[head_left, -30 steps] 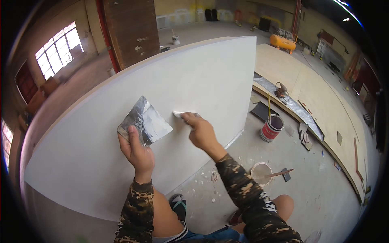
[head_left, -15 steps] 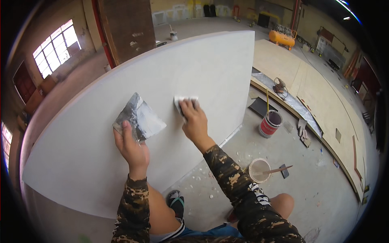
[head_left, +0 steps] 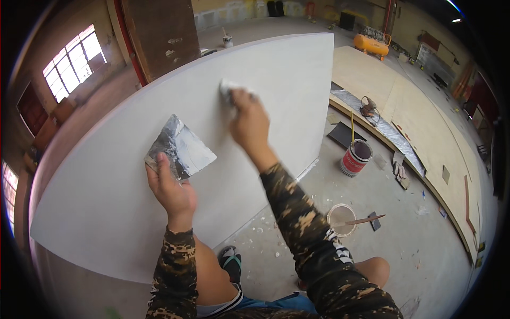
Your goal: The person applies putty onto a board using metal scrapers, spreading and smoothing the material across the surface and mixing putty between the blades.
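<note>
A large white panel [head_left: 289,80] with a curved top edge stands before me. My left hand [head_left: 176,196] grips a flat square plate [head_left: 186,151] by its lower left corner, thumb on top. White putty is smeared over the plate's right half, with grey patches on the left. Higher up, my right hand [head_left: 249,122] is closed round a small putty spreader [head_left: 225,90], held against the panel's face. The spreader is blurred and partly hidden by the fingers, with white putty at its edge.
On the floor to the right stand a red-labelled can [head_left: 353,166] and a round tub [head_left: 333,217] with a stick [head_left: 366,219] across it. Beyond lie a pale wooden board [head_left: 425,143] bearing a sander [head_left: 368,109], and an orange air compressor [head_left: 372,45].
My right hand has moved up the panel with the spreader, slightly to the left. The left hand and its plate have shifted only a little, up and left.
</note>
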Demonstrator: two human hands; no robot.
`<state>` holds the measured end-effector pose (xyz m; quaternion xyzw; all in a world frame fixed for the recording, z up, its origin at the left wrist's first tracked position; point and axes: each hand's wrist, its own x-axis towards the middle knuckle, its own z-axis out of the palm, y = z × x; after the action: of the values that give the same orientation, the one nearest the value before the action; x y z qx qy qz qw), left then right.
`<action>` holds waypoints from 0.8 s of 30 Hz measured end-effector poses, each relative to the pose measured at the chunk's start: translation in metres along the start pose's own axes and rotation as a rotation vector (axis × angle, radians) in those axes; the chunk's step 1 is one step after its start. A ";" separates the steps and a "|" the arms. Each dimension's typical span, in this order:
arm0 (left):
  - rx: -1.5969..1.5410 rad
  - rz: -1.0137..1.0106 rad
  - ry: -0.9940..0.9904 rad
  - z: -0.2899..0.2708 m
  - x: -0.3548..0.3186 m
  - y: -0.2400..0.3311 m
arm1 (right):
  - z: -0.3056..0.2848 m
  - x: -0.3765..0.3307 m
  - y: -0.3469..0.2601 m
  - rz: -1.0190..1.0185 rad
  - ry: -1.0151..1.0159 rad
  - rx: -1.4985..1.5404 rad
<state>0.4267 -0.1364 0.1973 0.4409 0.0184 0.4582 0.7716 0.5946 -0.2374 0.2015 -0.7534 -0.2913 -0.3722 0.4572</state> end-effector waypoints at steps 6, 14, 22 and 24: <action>-0.001 -0.004 -0.003 0.003 -0.001 -0.001 | -0.012 -0.118 0.031 -0.041 -0.408 -0.021; 0.042 0.037 -0.044 0.009 -0.003 -0.001 | -0.026 0.014 0.063 -0.018 0.046 0.094; 0.040 -0.024 -0.052 0.001 -0.003 -0.004 | -0.017 -0.105 0.052 0.118 -0.385 0.108; 0.021 -0.034 -0.061 0.008 -0.004 -0.005 | -0.031 -0.063 0.075 0.137 -0.173 0.075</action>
<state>0.4313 -0.1461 0.1970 0.4622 0.0070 0.4313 0.7748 0.6087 -0.3027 0.1239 -0.7833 -0.2910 -0.2626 0.4825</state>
